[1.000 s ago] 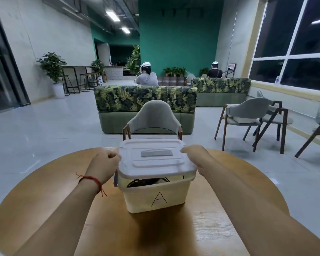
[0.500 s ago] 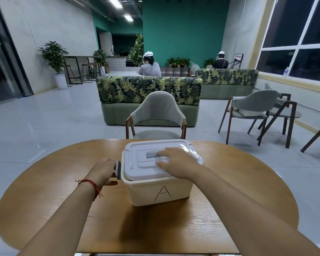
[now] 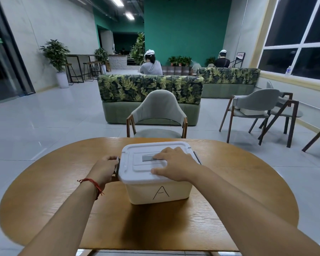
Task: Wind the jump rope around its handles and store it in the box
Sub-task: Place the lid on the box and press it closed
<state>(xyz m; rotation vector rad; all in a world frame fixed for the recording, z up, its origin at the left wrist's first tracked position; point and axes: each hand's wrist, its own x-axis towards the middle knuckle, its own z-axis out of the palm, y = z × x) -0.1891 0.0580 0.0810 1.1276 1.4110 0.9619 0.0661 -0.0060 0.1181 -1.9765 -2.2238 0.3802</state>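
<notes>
A cream plastic box (image 3: 159,193) marked with a black "A" stands in the middle of a round wooden table (image 3: 63,191). Its white lid (image 3: 137,163) lies flat on top, with a grey handle in its recess. My right hand (image 3: 175,164) rests palm down on the lid, fingers spread over the handle. My left hand (image 3: 104,169) is at the box's left end, fingers curled on the grey side latch (image 3: 117,166). The jump rope is hidden inside the box.
A grey chair (image 3: 158,115) with wooden arms stands just beyond the table's far edge. A leaf-print sofa (image 3: 150,98) is behind it, and more chairs (image 3: 259,111) stand at the right. Two people sit far back, facing away.
The lid, which both hands held tilted above the box with the dark rope showing inside, now lies flat. My right hand moved onto the lid and my left hand went to the side latch.
</notes>
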